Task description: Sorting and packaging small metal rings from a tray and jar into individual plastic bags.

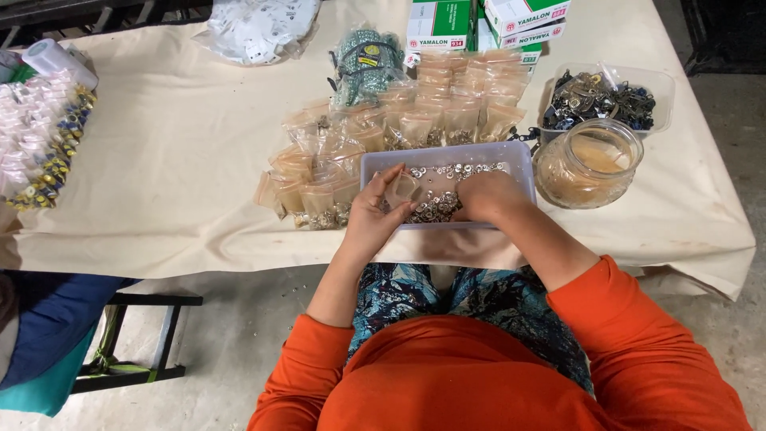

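A heap of small filled clear plastic bags [319,179], too many to be counted, is spread on the cream cloth-covered table [183,152]. One small empty clear bag [401,190] is pinched in the left hand [373,214] over one shallow clear plastic tray [447,160] of small silver metal rings [435,209]. The right hand [488,195] is clenched among the rings. One round glass jar [589,164] is seen rightmost.

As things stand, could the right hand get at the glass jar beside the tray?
Probably yes. The right hand rests in the clear plastic tray of small metal parts, and the open glass jar stands just to its right on the cloth, with nothing between them.
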